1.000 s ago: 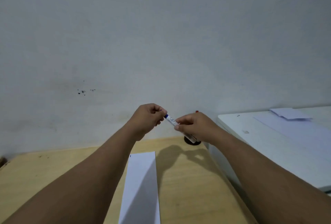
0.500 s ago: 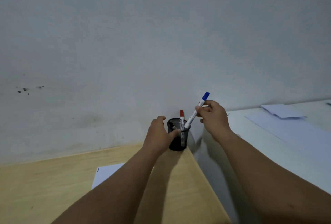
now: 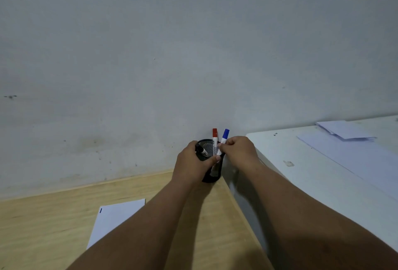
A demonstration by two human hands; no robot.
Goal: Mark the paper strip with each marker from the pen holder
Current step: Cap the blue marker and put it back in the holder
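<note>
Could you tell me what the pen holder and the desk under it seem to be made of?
Pen holder: black metal mesh by the look, with a fine see-through grid in its wall. Desk: pale wood or wood-look laminate, matte, with faint grain streaks; which one is unclear.

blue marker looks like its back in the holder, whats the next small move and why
Probably let go of the blue marker and shift the right hand to the red marker. The paper strip shows only a blue mark, and the left hand already steadies the pen holder.
</note>
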